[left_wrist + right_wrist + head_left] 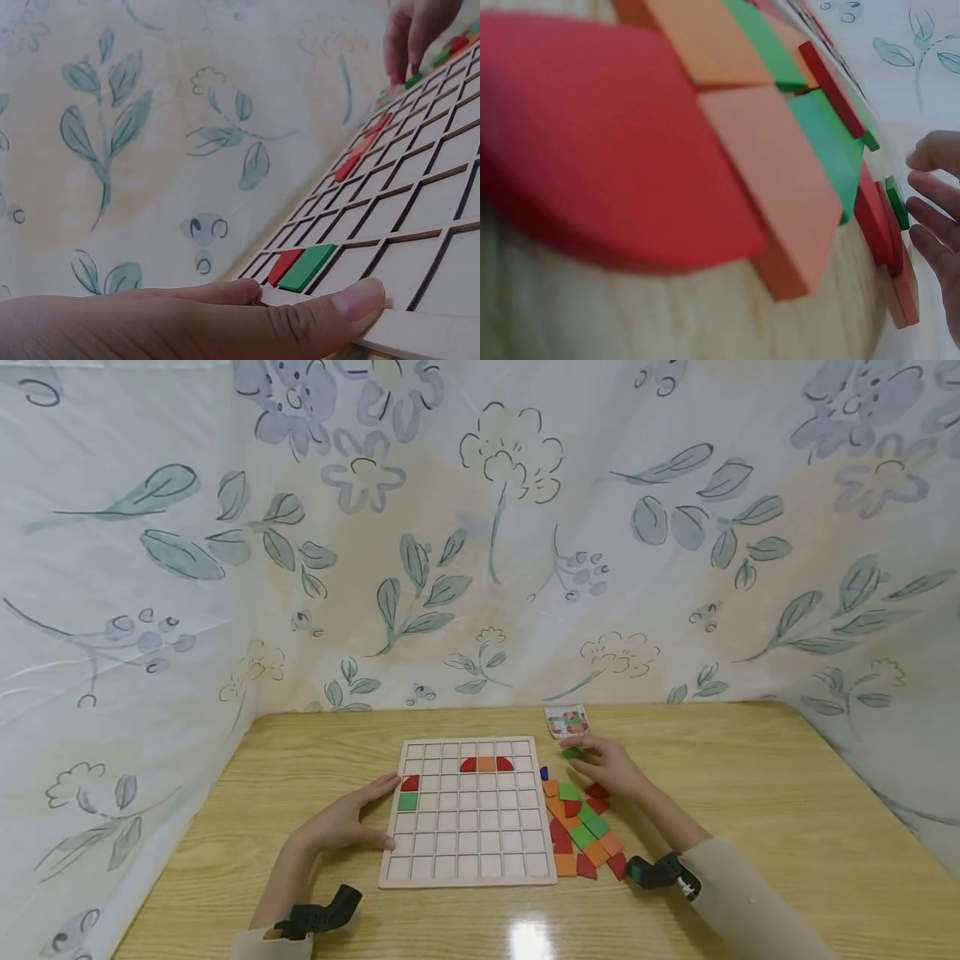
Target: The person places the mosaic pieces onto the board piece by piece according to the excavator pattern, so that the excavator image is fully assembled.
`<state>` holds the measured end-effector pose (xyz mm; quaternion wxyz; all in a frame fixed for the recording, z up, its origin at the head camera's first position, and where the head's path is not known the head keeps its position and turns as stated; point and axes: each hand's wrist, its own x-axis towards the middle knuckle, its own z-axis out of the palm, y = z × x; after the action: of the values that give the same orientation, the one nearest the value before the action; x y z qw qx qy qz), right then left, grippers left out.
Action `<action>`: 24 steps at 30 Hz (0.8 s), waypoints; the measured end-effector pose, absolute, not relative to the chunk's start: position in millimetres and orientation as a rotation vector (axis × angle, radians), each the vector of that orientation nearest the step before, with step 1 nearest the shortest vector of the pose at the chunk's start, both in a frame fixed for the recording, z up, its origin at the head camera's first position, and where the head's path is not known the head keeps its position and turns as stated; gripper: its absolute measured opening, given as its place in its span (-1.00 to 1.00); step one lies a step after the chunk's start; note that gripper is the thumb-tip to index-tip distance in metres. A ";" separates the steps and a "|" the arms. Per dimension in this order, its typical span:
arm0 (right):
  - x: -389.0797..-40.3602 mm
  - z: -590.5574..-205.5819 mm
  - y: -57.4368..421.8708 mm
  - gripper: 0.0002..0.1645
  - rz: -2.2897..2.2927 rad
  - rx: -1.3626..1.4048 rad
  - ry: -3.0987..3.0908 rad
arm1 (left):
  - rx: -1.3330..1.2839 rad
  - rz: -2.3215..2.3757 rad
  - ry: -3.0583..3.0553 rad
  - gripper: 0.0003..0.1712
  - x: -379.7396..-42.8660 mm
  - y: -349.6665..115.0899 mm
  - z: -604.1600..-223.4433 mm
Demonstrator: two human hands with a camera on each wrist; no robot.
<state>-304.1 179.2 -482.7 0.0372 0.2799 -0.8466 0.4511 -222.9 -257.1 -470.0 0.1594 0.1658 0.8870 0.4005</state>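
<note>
A pale wooden grid board [446,843] lies on the table. Near its top sit an orange square [487,764] and a red quarter-round tile [468,764] on either side of it. At the left edge a red quarter-round tile [410,783] lies above a green square [307,268]. My left hand [341,818] rests at the board's left edge, fingers extended and thumb on the rim [420,330]. My right hand [611,770] is beyond the loose tiles, with a small green tile [572,752] between thumb and fingertips.
Loose red, orange and green tiles [581,835] lie in an overlapping heap along the board's right side. A blue piece [544,773] is by the board's upper right edge. A printed pattern card [567,722] lies at the back, before a flowered cloth [420,610].
</note>
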 end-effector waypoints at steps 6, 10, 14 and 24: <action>-305.6 -484.6 181.1 -0.62 1.349 0.851 -2.676 | 0.499 1.150 2.527 0.11 -223.9 -258.4 -474.2; -303.7 -483.7 182.0 -0.61 1.274 0.800 -2.719 | 0.498 1.137 2.538 0.11 -223.8 -258.6 -475.8; -301.9 -482.3 181.7 -0.62 1.249 0.757 -2.726 | 0.498 1.127 2.547 0.11 -222.2 -258.5 -475.7; -304.3 -486.1 179.6 -0.61 1.208 0.657 -2.733 | 0.499 1.142 2.541 0.10 -222.7 -258.5 -475.6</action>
<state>-304.3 179.6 -486.1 0.0413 0.2145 -0.8925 0.3945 -222.7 -258.5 -475.6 0.1551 0.1740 0.8870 0.3985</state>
